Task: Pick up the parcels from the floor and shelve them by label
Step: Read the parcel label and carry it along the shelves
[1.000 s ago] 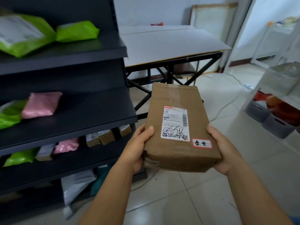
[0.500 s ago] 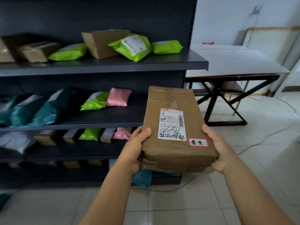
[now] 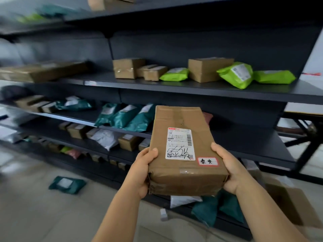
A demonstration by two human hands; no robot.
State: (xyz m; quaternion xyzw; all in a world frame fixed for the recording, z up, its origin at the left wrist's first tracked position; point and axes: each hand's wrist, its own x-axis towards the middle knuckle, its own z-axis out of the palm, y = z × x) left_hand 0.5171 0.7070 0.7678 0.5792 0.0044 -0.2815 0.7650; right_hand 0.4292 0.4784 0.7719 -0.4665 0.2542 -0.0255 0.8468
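Both bare forearms are extended forward and up from the bottom edge. The left hand (image 3: 142, 172) is clamped on the near left corner of a cardboard parcel (image 3: 183, 151), thumb laid on top. The right hand (image 3: 230, 170) is wrapped around the right corner, thumb on top, fingers hidden beneath.

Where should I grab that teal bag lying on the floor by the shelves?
The teal bag lies flat on the floor tiles, label up, with nothing touching it. Probably best to come from above and pinch a long edge, fingers sliding underneath. Both hands are full: left hand and right hand hold the cardboard box.
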